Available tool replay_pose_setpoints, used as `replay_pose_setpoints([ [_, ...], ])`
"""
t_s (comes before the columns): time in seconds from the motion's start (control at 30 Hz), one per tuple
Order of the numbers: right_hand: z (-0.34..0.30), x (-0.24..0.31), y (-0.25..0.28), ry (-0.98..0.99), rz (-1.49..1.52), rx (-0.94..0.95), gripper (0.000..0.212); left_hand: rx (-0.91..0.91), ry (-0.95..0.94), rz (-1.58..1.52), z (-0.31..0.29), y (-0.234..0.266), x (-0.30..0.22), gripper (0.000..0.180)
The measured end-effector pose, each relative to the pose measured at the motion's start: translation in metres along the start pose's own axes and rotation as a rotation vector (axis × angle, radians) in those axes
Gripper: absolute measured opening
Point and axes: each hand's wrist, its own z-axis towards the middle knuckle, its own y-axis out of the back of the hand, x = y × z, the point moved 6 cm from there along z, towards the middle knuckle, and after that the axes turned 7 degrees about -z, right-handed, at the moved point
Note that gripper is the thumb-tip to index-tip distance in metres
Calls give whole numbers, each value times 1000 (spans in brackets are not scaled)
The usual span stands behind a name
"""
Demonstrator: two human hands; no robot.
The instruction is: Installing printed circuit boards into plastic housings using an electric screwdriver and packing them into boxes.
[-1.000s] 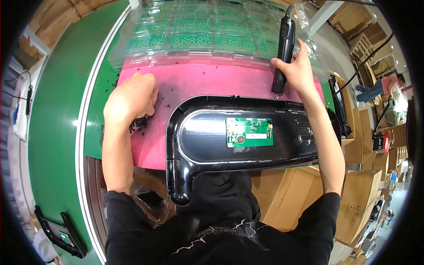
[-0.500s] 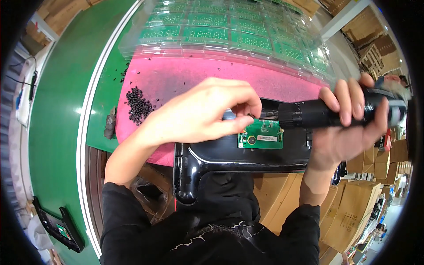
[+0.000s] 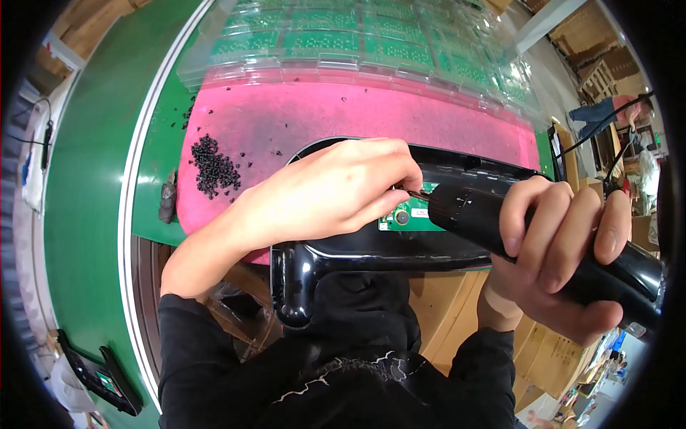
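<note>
My right hand point(image 3: 554, 239) wraps round a black electric screwdriver point(image 3: 475, 207), tilted with its bit pointing left. At the bit's tip, my left hand point(image 3: 343, 182) pinches a small black screw, mostly hidden by the fingertips. Beneath them a green circuit board point(image 3: 389, 223) with a round component and a white label lies in a black plastic housing point(image 3: 371, 259). The screwdriver covers the board's right part, and my left hand covers some of its upper left. The housing rests at the mat's near edge, above my lap.
A heap of small black screws point(image 3: 214, 168) lies on the pink mat point(image 3: 286, 114). Clear plastic trays point(image 3: 321, 68) holding green boards stand behind. Left are a dark lump point(image 3: 168, 196) and another black housing point(image 3: 100, 375). Cardboard boxes point(image 3: 547, 357) stand at right; a person point(image 3: 614, 114) is beyond.
The screwdriver has swung from nearly level to a slant, its bit now meeting my left fingertips. My right hand has come lower and turned. The left hand keeps its pinch over the board.
</note>
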Motion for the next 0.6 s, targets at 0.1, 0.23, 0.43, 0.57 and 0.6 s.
replay_pose_setpoints([
  [0.1,-1,2,1,-35,-20,-18,44,5,-34,17,2,-4,-2,16],
  [0.23,-3,0,14,-99,38,-58,42,-43,17,20,2,0,-3,13],
  [0.43,-9,-18,62,-263,-142,-87,33,-18,67,90,-1,-3,8,10],
  [0.57,-18,-26,76,-291,-257,-187,33,81,132,191,0,-14,12,17],
  [0.6,-19,-27,77,-286,-255,-176,32,105,124,238,0,-15,12,22],
])
